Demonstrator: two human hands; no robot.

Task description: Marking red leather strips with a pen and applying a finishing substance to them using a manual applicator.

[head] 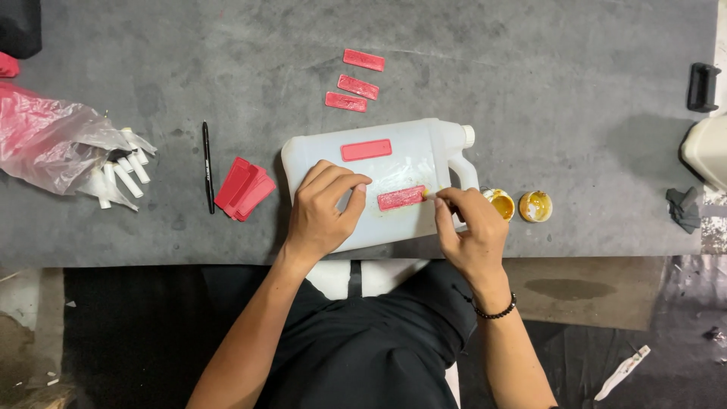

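Your hands work on a white jug lying on the grey counter.

Your left hand (322,208) rests flat on the white jug (394,163), and your right hand (468,231) pinches the end of a red strip (401,198) lying on its side. A second red strip (366,150) lies above it. Two small yellow cups (535,206) stand just beside the jug, and a stack of red strips (244,188) lies to the left.

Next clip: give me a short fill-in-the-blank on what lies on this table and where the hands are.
The left hand rests on a white plastic ____ lying on its side.
Above the jug, ____ loose red strips lie on the grey mat.
The black pen lies just ____ of the red stack.
The right hand touches a red strip.

Missing: jug; three; left
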